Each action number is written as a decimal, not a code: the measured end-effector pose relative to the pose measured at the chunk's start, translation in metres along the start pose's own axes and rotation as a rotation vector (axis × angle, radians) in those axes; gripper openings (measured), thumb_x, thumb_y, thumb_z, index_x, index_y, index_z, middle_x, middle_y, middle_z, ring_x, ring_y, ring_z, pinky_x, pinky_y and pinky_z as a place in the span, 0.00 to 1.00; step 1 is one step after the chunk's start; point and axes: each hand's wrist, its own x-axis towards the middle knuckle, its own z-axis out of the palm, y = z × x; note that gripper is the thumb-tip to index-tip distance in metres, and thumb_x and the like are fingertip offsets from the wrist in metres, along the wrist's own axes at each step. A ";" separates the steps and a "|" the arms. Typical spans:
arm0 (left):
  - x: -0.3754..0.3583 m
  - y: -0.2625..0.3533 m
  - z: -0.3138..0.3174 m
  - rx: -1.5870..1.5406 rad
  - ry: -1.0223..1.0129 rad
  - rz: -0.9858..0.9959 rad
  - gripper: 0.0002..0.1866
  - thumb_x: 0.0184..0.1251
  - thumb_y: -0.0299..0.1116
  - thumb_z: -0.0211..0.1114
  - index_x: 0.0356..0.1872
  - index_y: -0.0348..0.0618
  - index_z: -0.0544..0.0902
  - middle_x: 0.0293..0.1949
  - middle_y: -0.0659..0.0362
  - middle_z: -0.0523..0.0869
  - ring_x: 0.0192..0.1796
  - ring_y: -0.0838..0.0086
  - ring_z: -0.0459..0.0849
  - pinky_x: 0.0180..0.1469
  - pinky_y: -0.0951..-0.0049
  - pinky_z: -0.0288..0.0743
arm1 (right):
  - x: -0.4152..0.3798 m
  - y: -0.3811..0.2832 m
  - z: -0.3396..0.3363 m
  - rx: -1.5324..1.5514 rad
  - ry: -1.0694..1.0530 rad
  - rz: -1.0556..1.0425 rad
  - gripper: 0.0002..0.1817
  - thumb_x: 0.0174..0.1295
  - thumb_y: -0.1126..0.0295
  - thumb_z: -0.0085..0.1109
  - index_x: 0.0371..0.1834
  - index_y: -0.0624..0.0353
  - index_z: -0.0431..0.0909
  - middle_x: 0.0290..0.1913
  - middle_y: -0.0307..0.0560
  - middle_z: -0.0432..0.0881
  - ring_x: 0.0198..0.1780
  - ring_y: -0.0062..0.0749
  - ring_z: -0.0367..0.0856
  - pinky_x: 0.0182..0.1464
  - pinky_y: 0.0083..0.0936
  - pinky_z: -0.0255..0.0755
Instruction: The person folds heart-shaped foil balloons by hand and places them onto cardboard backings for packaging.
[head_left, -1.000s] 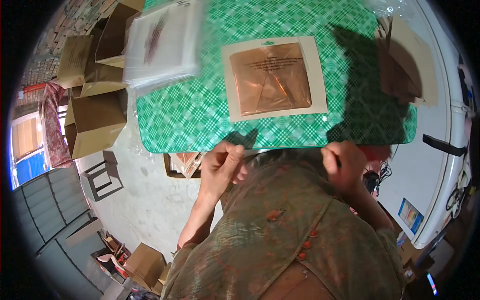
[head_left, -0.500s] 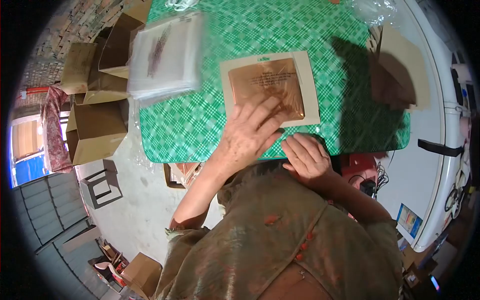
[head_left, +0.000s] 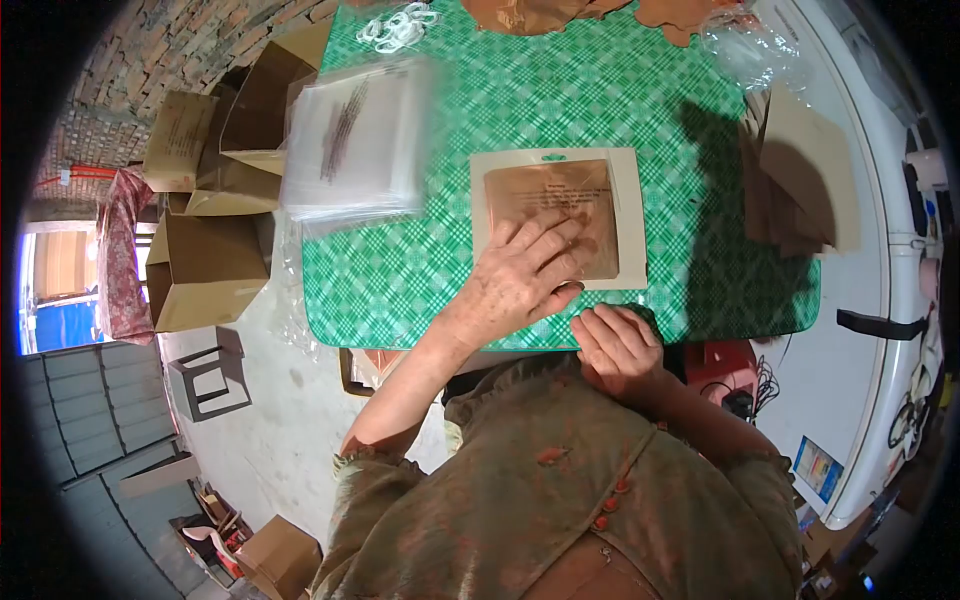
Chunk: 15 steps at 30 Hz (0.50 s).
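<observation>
A beige card with a hang slot at its top lies on the table near its front edge. On the card sits a flat brown packet in clear plastic with small dark print. My left hand rests on the packet's lower part, fingers spread and palm down, covering some of the print. Nothing is gripped in it. Just right of and below the card, my right hand is at the table edge with its fingers curled together. Its palm is hidden, so I cannot see what, if anything, it holds.
A stack of clear plastic bags lies left of the card, beside open cardboard boxes. White cord and brown leather-like pieces lie at the far side. Beige and brown sheets stand at the right, below crumpled clear plastic.
The view has shifted, bringing more of the table's far side into sight. My left hand stays on the packet. The fingers of my right hand are more curled.
</observation>
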 end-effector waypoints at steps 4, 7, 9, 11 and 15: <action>0.002 -0.005 0.004 -0.002 -0.003 -0.006 0.24 0.60 0.39 0.75 0.58 0.46 0.85 0.66 0.57 0.80 0.69 0.57 0.77 0.67 0.52 0.69 | 0.000 0.000 -0.001 0.029 -0.013 0.012 0.21 0.63 0.65 0.64 0.59 0.60 0.81 0.58 0.46 0.84 0.63 0.39 0.81 0.64 0.37 0.77; 0.005 -0.006 0.007 0.009 0.008 -0.014 0.23 0.61 0.38 0.75 0.58 0.47 0.85 0.66 0.57 0.80 0.69 0.58 0.77 0.69 0.52 0.68 | -0.001 0.001 0.000 0.036 -0.016 0.014 0.23 0.64 0.65 0.62 0.62 0.59 0.79 0.59 0.46 0.83 0.63 0.39 0.81 0.65 0.37 0.76; 0.004 -0.007 0.009 0.039 0.016 -0.027 0.24 0.61 0.38 0.74 0.59 0.48 0.85 0.66 0.58 0.81 0.69 0.58 0.76 0.69 0.52 0.67 | -0.002 0.001 0.000 0.040 -0.021 0.017 0.24 0.64 0.65 0.61 0.64 0.59 0.78 0.60 0.46 0.82 0.63 0.39 0.80 0.65 0.38 0.75; 0.005 -0.011 0.011 0.084 0.024 -0.039 0.24 0.62 0.38 0.74 0.60 0.48 0.85 0.66 0.58 0.81 0.69 0.59 0.76 0.70 0.52 0.67 | -0.001 0.000 -0.001 0.042 -0.036 0.018 0.24 0.64 0.64 0.61 0.63 0.59 0.78 0.60 0.45 0.82 0.63 0.38 0.80 0.65 0.39 0.75; 0.006 -0.008 0.010 0.096 0.025 -0.023 0.25 0.62 0.38 0.74 0.61 0.49 0.85 0.65 0.58 0.81 0.68 0.59 0.76 0.69 0.53 0.67 | 0.000 0.001 -0.003 0.078 -0.038 0.026 0.24 0.65 0.62 0.60 0.63 0.59 0.80 0.61 0.47 0.82 0.64 0.39 0.79 0.66 0.41 0.74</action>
